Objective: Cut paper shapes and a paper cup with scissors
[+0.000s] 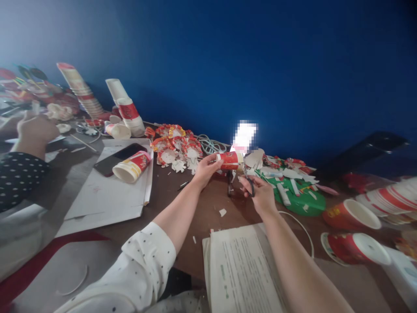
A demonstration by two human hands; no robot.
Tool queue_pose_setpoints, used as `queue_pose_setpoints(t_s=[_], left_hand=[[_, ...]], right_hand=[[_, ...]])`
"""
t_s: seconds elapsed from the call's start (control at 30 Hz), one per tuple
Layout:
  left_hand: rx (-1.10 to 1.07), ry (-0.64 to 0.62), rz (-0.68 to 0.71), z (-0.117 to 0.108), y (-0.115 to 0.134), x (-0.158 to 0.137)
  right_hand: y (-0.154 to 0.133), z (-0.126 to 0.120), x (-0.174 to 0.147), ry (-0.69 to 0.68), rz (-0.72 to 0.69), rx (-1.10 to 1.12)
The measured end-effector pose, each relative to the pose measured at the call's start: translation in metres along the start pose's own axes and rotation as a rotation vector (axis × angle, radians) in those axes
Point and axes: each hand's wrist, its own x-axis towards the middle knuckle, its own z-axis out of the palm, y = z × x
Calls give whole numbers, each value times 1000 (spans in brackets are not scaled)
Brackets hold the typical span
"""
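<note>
Brown table (pixel 208 204), matte, littered with small white paper offcuts. Deep blue wall behind it.

Left of the left hand (pixel 204 169): a large white paper sheet (pixel 107 191), flat, edges curled, carrying a dark glossy phone (pixel 119 158) and a paper cup lying on its side (pixel 133 166), red and white print, mouth toward the viewer. Farther left, tall leaning cup stacks (pixel 125 108), conical.

Below both hands, nearer the wearer: a printed document (pixel 241 269), pale paper, lines of small text.

Right of the right hand (pixel 259 191): a round green disc (pixel 302 200), smooth, strewn with white paper strips. Beyond that, two red cups (pixel 353 226) with white interiors, one on its side.

Just behind the left hand: a cluster of red, yellow and white paper cut-outs (pixel 176 148), scalloped edges, flower-like.

Left hand closed around a small red paper cup (pixel 230 160), held horizontal above the table, fingers on top, thumb beneath. The cup sits between the two hands, nearer the left.

Right hand closed on black-handled scissors (pixel 250 184), fingers through the loops; the blades are too obscured to tell their spread.

Far left: another person's hand (pixel 35 130), dark polka-dot sleeve, well apart.
</note>
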Motion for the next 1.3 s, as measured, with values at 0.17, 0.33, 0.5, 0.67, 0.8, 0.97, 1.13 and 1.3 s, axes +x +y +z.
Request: queue_pose_setpoints(t_s=[0.17, 0.33, 0.5, 0.67, 0.8, 0.97, 1.13, 1.3], left_hand=[[5, 2, 1, -1, 0, 2], [28, 21, -3, 0, 2, 2], [43, 36, -7, -1, 3, 2], [78, 36, 6, 0, 4, 1], [105, 9, 1, 3, 6, -1], [136, -2, 6, 3, 6, -2], [147, 3, 17, 0, 4, -1], [88, -14, 11, 1, 5, -2]], right_hand=[[-5, -2, -1, -4, -22, -85], [-3, -6, 1, -37, -42, -148], [-1, -5, 2, -35, -27, -146], [-2, -7, 3, -81, 6, -164], [-2, -9, 4, -49, 5, -164], [-3, -9, 3, -27, -3, -179], [-5, -8, 1, -25, -9, -174], [-3, -8, 3, -47, -33, -207]])
